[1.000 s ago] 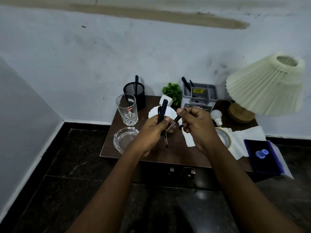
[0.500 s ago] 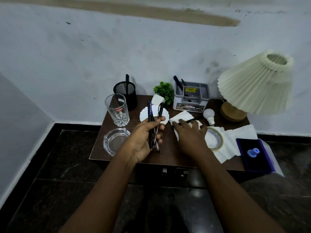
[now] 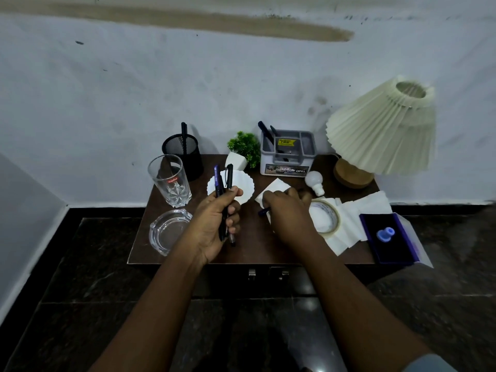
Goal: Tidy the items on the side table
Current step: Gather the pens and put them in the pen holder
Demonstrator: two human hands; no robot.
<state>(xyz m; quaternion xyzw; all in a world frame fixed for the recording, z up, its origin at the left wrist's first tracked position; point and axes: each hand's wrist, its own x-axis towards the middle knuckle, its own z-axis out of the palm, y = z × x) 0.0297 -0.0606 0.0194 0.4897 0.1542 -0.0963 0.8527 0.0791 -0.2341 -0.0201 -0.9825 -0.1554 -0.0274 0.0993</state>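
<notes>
My left hand (image 3: 214,224) is closed around a bundle of pens (image 3: 222,183), held upright above the middle of the brown side table (image 3: 249,251). My right hand (image 3: 287,218) rests palm down on a white tissue (image 3: 273,187), its fingers curled on a blue pen (image 3: 264,211) whose tip sticks out to the left. A black mesh pen cup (image 3: 185,154) with one pen stands at the back left. A grey desk organiser (image 3: 287,154) with pens stands at the back centre.
A tall glass (image 3: 169,181) and a glass ashtray (image 3: 169,232) stand at the left. A small potted plant (image 3: 243,150), white paper doily (image 3: 241,183), bulb (image 3: 314,182), tape roll (image 3: 324,218), napkins (image 3: 362,210), blue ink pad (image 3: 386,237) and pleated lamp (image 3: 383,130) fill the rest.
My right hand left the pens in my left hand, dropped onto the tissue and closed on a blue pen lying there. The left hand kept its bundle upright.
</notes>
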